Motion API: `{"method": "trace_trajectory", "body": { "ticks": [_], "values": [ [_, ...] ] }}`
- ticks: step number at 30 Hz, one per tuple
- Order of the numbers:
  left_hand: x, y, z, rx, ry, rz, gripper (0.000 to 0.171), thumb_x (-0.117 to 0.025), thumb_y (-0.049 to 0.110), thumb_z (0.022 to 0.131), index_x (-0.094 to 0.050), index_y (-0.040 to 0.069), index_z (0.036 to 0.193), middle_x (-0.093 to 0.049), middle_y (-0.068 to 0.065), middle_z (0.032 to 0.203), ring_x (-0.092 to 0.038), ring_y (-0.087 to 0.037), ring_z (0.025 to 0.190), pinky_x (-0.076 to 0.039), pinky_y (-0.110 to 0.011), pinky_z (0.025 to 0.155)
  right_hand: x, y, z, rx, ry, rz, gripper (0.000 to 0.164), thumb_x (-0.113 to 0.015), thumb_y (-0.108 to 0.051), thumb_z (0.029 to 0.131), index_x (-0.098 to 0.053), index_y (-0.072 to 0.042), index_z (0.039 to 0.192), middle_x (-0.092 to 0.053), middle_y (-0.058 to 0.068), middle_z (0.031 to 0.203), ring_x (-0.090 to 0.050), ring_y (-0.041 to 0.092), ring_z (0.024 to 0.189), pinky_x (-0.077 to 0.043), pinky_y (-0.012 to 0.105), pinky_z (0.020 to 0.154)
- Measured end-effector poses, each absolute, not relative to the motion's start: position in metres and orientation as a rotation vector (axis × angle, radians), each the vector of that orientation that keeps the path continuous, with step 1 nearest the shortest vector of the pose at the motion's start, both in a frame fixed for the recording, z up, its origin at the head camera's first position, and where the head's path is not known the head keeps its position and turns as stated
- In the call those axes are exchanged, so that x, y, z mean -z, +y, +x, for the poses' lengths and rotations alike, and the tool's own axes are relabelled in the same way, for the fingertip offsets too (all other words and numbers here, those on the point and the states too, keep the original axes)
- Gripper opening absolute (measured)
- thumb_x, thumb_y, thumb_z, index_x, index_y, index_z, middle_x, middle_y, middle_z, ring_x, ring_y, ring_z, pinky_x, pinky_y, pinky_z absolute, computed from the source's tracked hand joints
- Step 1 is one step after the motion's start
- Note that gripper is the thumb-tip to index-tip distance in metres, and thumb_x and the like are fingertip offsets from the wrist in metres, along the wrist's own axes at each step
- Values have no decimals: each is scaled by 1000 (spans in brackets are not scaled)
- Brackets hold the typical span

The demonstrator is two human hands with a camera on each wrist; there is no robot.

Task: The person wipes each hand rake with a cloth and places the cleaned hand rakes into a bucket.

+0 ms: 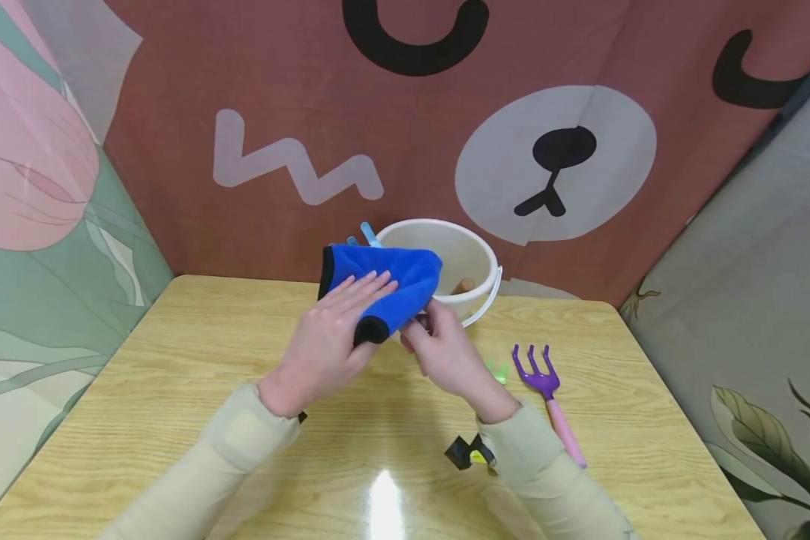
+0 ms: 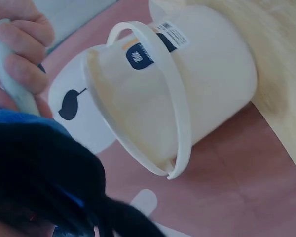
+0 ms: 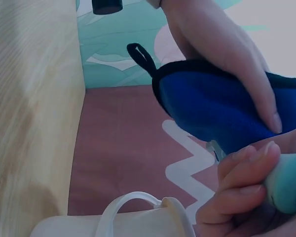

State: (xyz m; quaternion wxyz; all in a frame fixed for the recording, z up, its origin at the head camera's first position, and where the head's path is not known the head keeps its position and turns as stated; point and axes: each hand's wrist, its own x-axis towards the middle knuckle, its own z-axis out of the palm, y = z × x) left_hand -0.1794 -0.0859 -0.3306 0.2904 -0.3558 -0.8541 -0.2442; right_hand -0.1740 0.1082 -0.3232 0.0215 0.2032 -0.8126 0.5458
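Observation:
A blue cloth [image 1: 405, 262] with black edging is held up over the table, close in front of the white bucket [image 1: 448, 234]. My left hand [image 1: 331, 330] holds it, fingers laid across the top and thumb underneath. In the right wrist view, the thumb presses the blue cloth [image 3: 212, 106], and a black loop hangs off one corner. My right hand [image 1: 442, 349] grips a mint-green handle [image 3: 288, 182], also seen as a pale handle [image 2: 12, 74] in the left wrist view. A small metal piece [image 3: 216, 150] shows beside the cloth; the tool's far end is hidden.
A brown handle [image 1: 463, 286] lies inside the bucket. Light-blue prongs [image 1: 370, 234] stick up behind the cloth. On the table to the right lies a purple hand fork [image 1: 543, 382] with a pink handle. A green piece [image 1: 499, 372] is partly hidden by my right wrist.

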Motion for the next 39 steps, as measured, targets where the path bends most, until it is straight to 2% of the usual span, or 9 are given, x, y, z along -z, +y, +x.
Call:
{"method": "trace_trajectory", "body": {
  "ticks": [5, 12, 23, 32, 39],
  "values": [
    [333, -90, -188, 612, -2259, -942, 54, -65, 11, 91, -60, -1, 143, -57, -14, 151, -48, -29, 143, -36, -48, 119, 321, 106, -169, -1655, -2515, 618, 16, -50, -18, 102, -59, -5, 106, -52, 4, 63, -43, 15, 47, -35, 28, 44],
    [329, -99, -198, 434, -2284, -895, 62, -75, 23, 88, -59, 0, 144, -57, -16, 151, -49, -31, 142, -39, -48, 118, 322, 101, -165, -1745, -2514, 602, 22, -52, -21, 103, -59, -1, 107, -54, 13, 68, -43, 15, 45, -36, 26, 41],
    [318, -109, -205, 207, -2274, -876, 71, -79, 28, 84, -57, -1, 146, -54, -18, 152, -47, -32, 143, -37, -47, 119, 321, 98, -165, -1705, -2523, 610, 21, -53, -22, 104, -59, -2, 108, -55, 4, 68, -45, 15, 47, -37, 25, 42],
    [313, -117, -209, 211, -2282, -823, 64, -76, 25, 87, -60, -4, 141, -52, -21, 153, -45, -34, 145, -35, -47, 120, 326, 98, -162, -1733, -2577, 618, 23, -53, -22, 104, -59, -1, 111, -52, 4, 66, -40, 12, 44, -34, 24, 40],
    [312, -127, -213, 282, -2327, -781, 55, -68, 23, 93, -61, -6, 139, -52, -22, 153, -45, -36, 144, -35, -49, 120, 331, 97, -156, -1782, -2658, 599, 24, -53, -23, 104, -58, -2, 116, -49, 2, 66, -37, 13, 44, -30, 24, 41]
  ]
}}
